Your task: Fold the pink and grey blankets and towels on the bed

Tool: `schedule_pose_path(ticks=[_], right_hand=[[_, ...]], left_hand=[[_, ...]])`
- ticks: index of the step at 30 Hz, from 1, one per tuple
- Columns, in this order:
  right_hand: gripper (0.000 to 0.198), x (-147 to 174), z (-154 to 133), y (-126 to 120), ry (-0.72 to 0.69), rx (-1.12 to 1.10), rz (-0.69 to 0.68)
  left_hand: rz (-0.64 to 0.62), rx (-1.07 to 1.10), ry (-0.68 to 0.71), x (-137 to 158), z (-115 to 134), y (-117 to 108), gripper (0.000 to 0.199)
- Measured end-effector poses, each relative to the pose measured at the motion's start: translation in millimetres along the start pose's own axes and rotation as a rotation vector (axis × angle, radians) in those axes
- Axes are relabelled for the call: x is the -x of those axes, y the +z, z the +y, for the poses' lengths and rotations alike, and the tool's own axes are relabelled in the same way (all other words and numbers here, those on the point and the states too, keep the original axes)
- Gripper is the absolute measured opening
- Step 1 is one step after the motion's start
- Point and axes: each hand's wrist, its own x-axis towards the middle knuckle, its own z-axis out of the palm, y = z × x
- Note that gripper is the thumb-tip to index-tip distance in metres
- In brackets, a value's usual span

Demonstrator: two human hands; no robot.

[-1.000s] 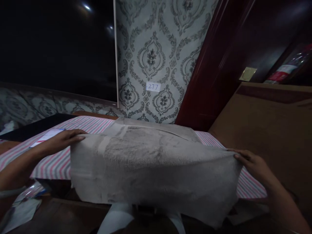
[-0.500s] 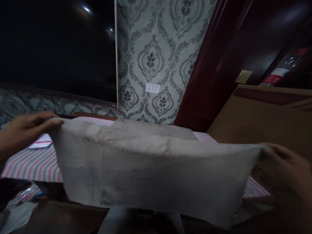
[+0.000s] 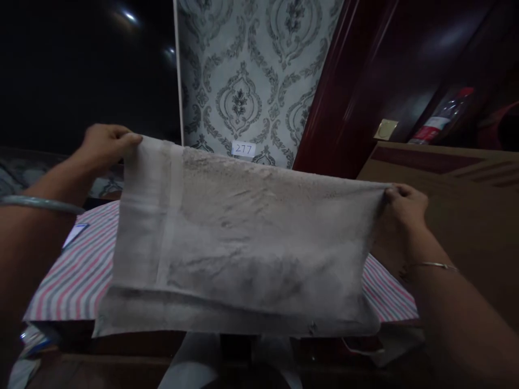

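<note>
A greyish-white towel (image 3: 259, 232) hangs spread out in front of me, stretched between my two hands. Its surface looks creased, with darker patches and a paler band near the left side. My left hand (image 3: 107, 143) pinches the upper left corner. At the upper right corner, my right hand (image 3: 407, 205) is closed on the cloth. The lower edge droops near the front of a table covered with a striped pink, grey and white cloth (image 3: 77, 265), hiding most of it.
A cardboard box (image 3: 454, 216) stands at the right, with a red-labelled plastic bottle (image 3: 438, 121) behind it. A dark screen (image 3: 89, 70) fills the upper left. Patterned wallpaper (image 3: 239, 70) bears a paper label (image 3: 243, 149) reading 277. A flat white item (image 3: 75, 234) lies on the left of the table.
Both hands have lifted the towel upward, and it now hangs more upright, facing me. My right hand has also come inward to the left; the view has shifted slightly.
</note>
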Motion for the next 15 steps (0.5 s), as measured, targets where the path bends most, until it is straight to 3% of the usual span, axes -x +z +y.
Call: schedule_pose_path(ticks=[4, 7, 9, 11, 13, 15], right_hand=[[0.039, -21, -12, -5, -0.026, -0.082, 0.152], [0.035, -7, 11, -7, -0.072, -0.122, 0.248], [0.035, 27, 42, -6, -0.103, -0.137, 0.262], [0.04, 78, 78, -2, -0.091, -0.103, 0.25], [0.047, 137, 116, 2, 0.008, -0.071, 0.152], [0.049, 192, 148, 5, 0.102, -0.052, -0.04]], left_hand=[[0.123, 0.026, 0.091, -7, 17, -6, 0.06], [0.12, -0.094, 0.135, 6, 1, -11, 0.063], [0.073, -0.197, 0.215, 24, -36, -7, 0.064], [0.034, -0.229, 0.277, 52, -91, 5, 0.07], [-0.113, -0.187, 0.309, 87, -156, 22, 0.076], [-0.285, -0.112, 0.247, 125, -216, 39, 0.074]])
